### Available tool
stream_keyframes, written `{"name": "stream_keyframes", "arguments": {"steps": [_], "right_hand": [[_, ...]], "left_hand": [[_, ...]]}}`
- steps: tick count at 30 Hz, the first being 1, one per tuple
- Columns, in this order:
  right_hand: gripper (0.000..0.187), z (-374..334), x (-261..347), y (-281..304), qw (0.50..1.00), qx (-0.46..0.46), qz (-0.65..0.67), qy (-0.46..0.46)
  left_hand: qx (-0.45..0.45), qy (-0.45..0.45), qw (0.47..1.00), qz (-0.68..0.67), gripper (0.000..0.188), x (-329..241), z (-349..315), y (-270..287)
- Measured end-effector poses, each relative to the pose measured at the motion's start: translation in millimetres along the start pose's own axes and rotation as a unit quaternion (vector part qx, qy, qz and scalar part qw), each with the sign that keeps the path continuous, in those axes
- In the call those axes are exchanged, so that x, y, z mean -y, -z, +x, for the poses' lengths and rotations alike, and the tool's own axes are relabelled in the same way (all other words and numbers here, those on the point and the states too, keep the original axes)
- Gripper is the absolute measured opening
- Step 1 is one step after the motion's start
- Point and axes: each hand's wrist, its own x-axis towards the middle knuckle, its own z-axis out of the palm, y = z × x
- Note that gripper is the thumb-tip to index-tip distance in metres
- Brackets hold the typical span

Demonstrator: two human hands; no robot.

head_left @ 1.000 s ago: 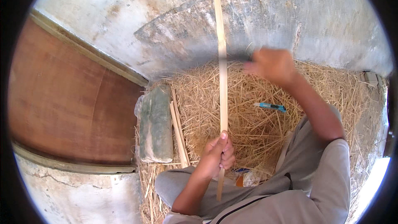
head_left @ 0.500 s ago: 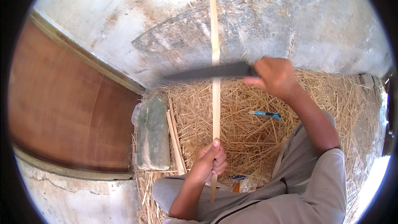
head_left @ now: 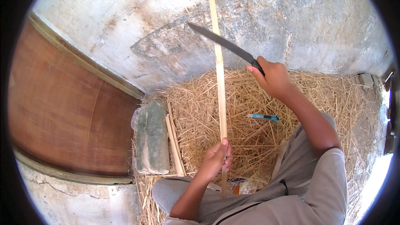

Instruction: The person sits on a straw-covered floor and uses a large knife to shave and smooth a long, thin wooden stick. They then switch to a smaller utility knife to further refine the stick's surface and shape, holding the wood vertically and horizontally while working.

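Note:
My left hand [head_left: 216, 158] is closed around the lower part of a long pale bamboo strip [head_left: 221, 96], which stands nearly upright and runs out past the top edge of the view. A short end of the strip pokes out below my fist. In my right hand [head_left: 273, 77] is the black handle of a large dark-bladed knife [head_left: 225, 43]. Its blade slants up to the left and crosses the strip above a joint; whether it touches the strip I cannot tell.
Straw [head_left: 258, 146] covers the ground around my legs. A blue utility knife [head_left: 263, 117] lies on it to the right. Bamboo pieces [head_left: 174, 141] rest at left beside a greenish plastic-wrapped bundle [head_left: 153, 137]. A brown wooden panel [head_left: 71, 100] and a stained wall [head_left: 166, 37] stand around.
The knife has risen along the strip, its tip swinging from level to pointing up and left. My left hand and the strip's lower end have shifted slightly right.

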Motion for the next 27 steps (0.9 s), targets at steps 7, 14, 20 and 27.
{"name": "stream_keyframes", "arguments": {"steps": [7,14,20,27], "right_hand": [[0.047,-10.8,4.8,13.7,0.946,-0.112,-0.022,0.303],[0.045,-1.1,-14.1,-4.7,0.971,-0.129,-0.127,0.154],[0.044,-8.5,0.8,4.2,0.975,-0.115,-0.084,0.169],[0.048,-11.8,-2.6,-5.6,0.983,-0.118,-0.095,0.102]], "left_hand": [[-0.048,-0.041,0.995,0.073,0.046,6.7,7.1,0.1],[-0.111,-0.075,0.981,0.143,0.043,12.5,18.9,2.4],[-0.089,-0.045,0.99,0.096,0.041,1.0,13.2,9.7],[-0.08,-0.039,0.99,0.108,0.038,-0.8,11.0,6.8]]}}
